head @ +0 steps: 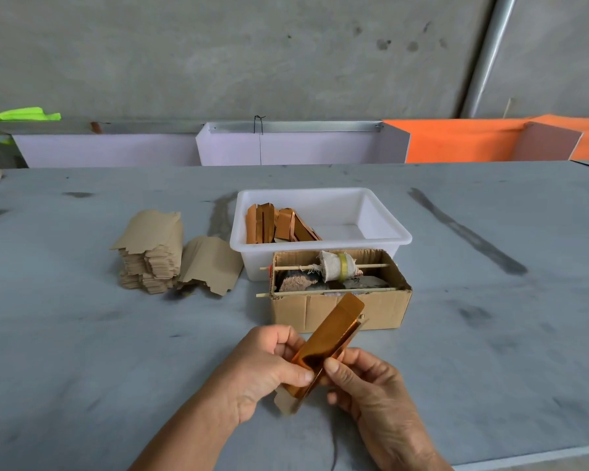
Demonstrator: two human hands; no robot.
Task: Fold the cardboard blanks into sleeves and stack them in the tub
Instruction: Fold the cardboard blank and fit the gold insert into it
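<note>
Left hand point(269, 365) and right hand point(361, 382) both pinching one copper-faced sleeve point(327, 345), tilted, above the desk point(82, 351). Behind: white tub point(385, 232) with folded sleeves point(279, 224) at its left end. Left of tub: brown blanks point(150, 253), stacked.

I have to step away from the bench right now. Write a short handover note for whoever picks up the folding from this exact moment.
Left hand and right hand both grip one copper-faced blank, partly folded, above the table.
Unfolded blanks are stacked left of the white tub.
Done: several folded sleeves stand in the tub's left end.
Left: finish this sleeve, add it to the tub, then work through the stack.
</note>
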